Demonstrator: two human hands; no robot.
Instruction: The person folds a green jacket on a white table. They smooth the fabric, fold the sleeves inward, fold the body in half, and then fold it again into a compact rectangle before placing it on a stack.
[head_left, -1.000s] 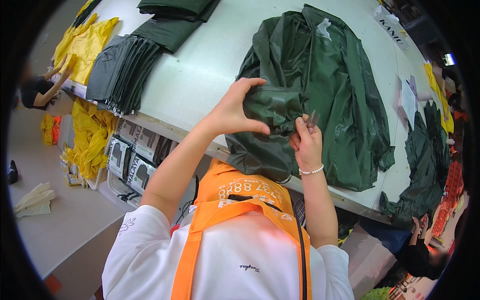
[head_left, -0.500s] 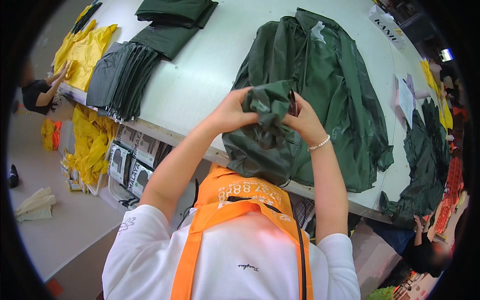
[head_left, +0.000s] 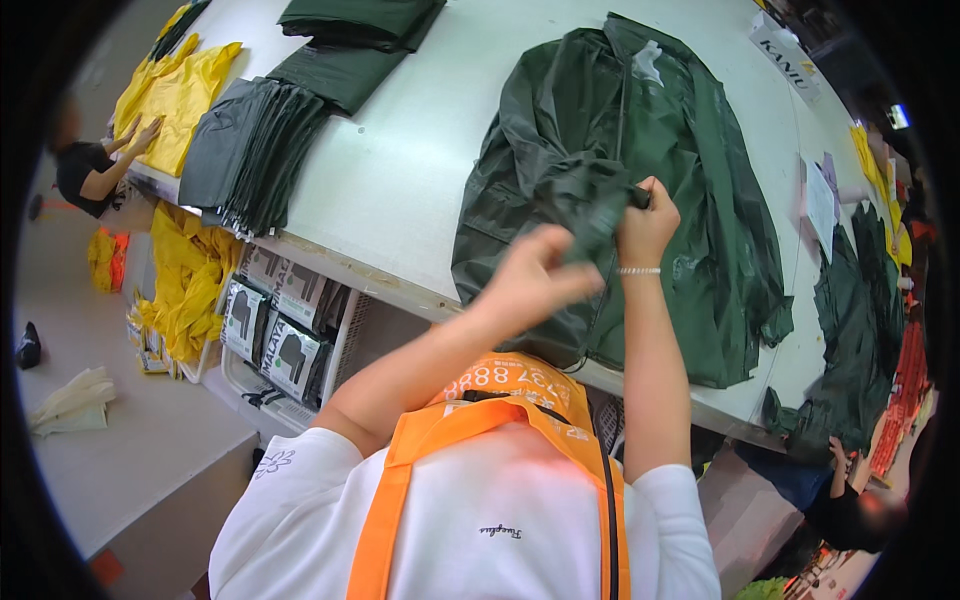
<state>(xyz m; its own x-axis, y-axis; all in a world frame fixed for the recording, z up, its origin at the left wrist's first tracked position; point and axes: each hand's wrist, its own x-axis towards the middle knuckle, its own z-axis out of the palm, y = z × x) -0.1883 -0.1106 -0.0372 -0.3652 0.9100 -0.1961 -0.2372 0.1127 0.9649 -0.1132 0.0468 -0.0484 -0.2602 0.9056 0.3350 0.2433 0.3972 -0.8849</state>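
Observation:
A dark green raincoat (head_left: 690, 270) lies spread on the white table in front of me, its front unfastened and a pale patch near the collar. My right hand (head_left: 648, 228) is closed in a fist at the gathered end of the raincoat's left-lying sleeve (head_left: 585, 195), holding it up off the coat. Something dark pokes out of that fist, too small to make out. My left hand (head_left: 550, 278) hovers just below the sleeve, smeared by motion, with thumb and fingers apart and nothing seen between them.
Folded dark green garments (head_left: 255, 150) are stacked at the table's left, beside yellow ones (head_left: 185, 100) handled by another person. Under the table edge stands a white basket (head_left: 345, 345) of packaged goods. More green garments (head_left: 850, 320) lie to the right, near a white box (head_left: 785, 58).
Both hands were at the bunched sleeve. The left has come off it and dropped lower; the right has moved right, and the sleeve hangs more stretched out from it.

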